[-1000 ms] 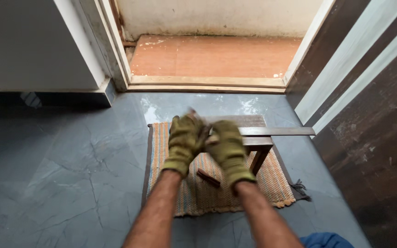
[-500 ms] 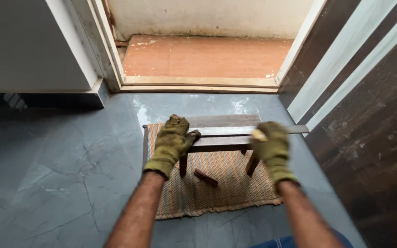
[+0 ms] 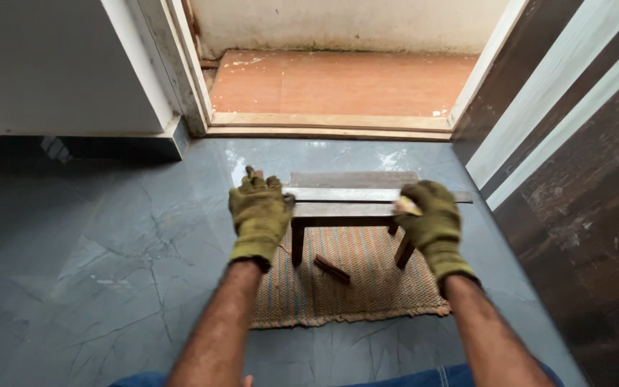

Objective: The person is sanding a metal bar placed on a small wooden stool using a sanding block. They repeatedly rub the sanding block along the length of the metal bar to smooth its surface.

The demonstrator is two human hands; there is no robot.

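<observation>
A small dark wooden stool point(image 3: 345, 195) stands on a woven striped mat point(image 3: 352, 294) on the floor. My left hand point(image 3: 259, 215), in an olive-green work glove, grips the stool's left end with its fingers over the top. At the stool's right end, my gloved right hand point(image 3: 431, 222) pinches a small pale yellow piece point(image 3: 408, 206) against the top edge. A short loose piece of dark wood point(image 3: 332, 269) lies on the mat under the stool, between its legs.
Grey marble-patterned floor point(image 3: 109, 251) surrounds the mat. Beyond the stool a wooden door sill point(image 3: 324, 125) leads to an orange-brown floor point(image 3: 338, 82). A dark wood panel with white strips point(image 3: 582, 186) stands close on the right, a white wall point(image 3: 51, 64) on the left.
My hands, together over the stool a second ago, have spread apart to its two ends. The right hand has moved right, carrying the pale piece to the stool's right end.
</observation>
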